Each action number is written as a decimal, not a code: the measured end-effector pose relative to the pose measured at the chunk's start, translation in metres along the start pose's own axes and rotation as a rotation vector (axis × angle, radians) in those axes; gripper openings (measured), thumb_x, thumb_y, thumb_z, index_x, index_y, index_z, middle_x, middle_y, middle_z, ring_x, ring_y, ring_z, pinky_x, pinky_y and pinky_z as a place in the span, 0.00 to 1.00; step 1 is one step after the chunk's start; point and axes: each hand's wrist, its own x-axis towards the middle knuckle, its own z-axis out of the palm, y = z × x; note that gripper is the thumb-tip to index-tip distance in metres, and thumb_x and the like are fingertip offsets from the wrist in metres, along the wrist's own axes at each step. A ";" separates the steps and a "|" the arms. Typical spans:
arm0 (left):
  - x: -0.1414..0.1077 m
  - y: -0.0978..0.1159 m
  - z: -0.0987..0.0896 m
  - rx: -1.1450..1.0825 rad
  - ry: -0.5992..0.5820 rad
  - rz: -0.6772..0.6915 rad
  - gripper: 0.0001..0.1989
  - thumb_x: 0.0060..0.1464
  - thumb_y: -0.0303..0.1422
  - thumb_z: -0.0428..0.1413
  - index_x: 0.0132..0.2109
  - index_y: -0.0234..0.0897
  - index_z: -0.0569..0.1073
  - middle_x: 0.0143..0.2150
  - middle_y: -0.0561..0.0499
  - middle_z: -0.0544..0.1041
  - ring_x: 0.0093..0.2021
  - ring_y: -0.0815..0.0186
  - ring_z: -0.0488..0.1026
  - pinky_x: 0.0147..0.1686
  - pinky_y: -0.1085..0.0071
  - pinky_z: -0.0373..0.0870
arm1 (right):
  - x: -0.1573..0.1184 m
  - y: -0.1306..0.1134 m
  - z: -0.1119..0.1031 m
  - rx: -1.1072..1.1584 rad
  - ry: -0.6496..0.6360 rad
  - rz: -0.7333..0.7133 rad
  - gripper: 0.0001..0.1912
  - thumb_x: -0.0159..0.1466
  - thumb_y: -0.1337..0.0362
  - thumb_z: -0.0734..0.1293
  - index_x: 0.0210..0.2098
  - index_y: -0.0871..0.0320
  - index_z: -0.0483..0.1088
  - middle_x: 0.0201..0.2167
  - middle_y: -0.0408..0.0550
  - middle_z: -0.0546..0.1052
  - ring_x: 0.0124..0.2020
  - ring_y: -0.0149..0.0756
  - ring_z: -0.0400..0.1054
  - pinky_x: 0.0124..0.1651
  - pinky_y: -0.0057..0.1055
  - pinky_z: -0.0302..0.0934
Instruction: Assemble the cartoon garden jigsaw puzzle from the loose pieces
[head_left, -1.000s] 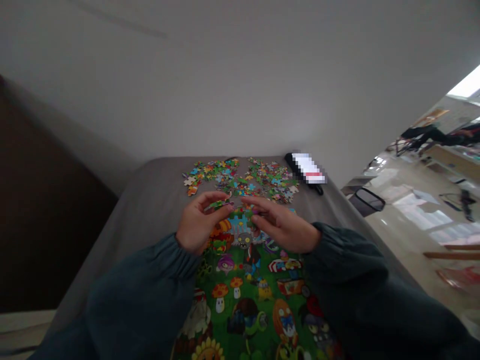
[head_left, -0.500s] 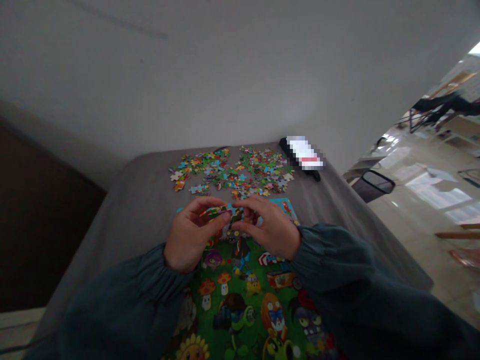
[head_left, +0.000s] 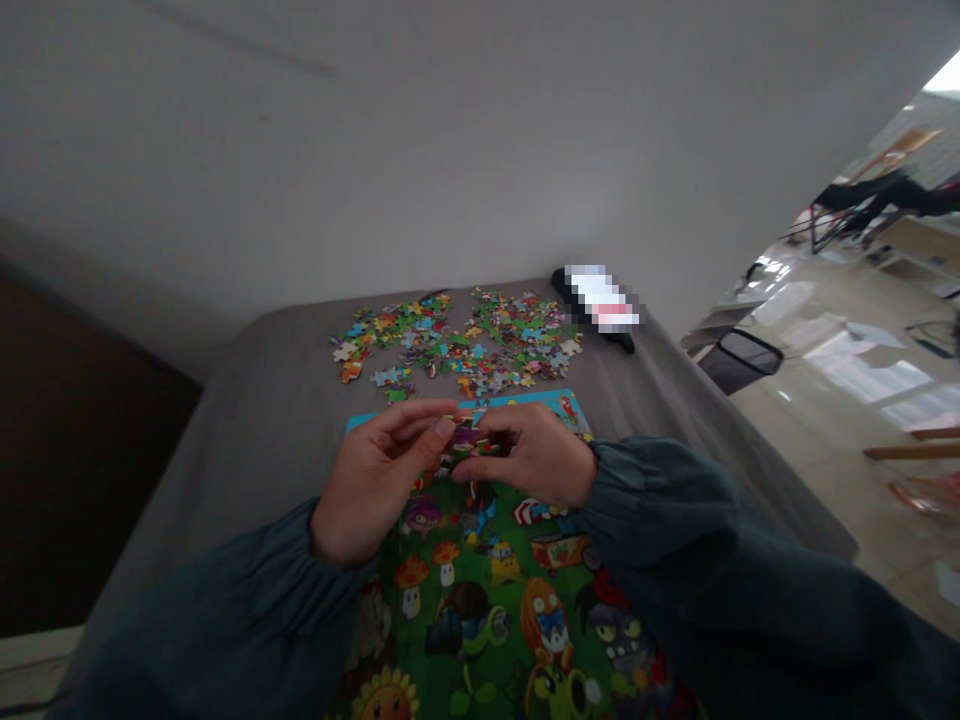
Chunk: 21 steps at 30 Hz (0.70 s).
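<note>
My left hand (head_left: 382, 470) is closed on joined jigsaw puzzle pieces (head_left: 466, 437), pinching them between thumb and fingers. From the other side my right hand (head_left: 536, 455) grips the same pieces, its thumb low and its fingertips curled behind. Purple and green show on the held pieces; their exact outline is partly hidden by my fingers. Both hands are just above the upper part of a colourful picture sheet (head_left: 480, 560) printed with cartoon plants and mushrooms. Beyond it lie many loose puzzle pieces (head_left: 517, 335) in a spread-out heap.
A phone (head_left: 600, 300) with a blurred screen lies on a dark holder at the back right. Grey cloth (head_left: 285, 400) covers the table, which meets a pale wall (head_left: 450, 150). To the right, past the table edge, are a shiny floor and a dark chair (head_left: 742, 360).
My hands have come closer together around the puzzle pieces, with the right thumb moving lower and left. The whole view has shifted slightly.
</note>
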 end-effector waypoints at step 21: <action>0.011 -0.002 -0.015 -0.015 -0.031 -0.040 0.21 0.37 0.33 0.72 0.42 0.39 0.78 0.37 0.48 0.83 0.31 0.64 0.80 0.32 0.71 0.79 | 0.001 0.005 -0.007 0.267 -0.108 0.136 0.14 0.60 0.53 0.71 0.33 0.60 0.76 0.20 0.39 0.71 0.21 0.26 0.62 0.24 0.24 0.55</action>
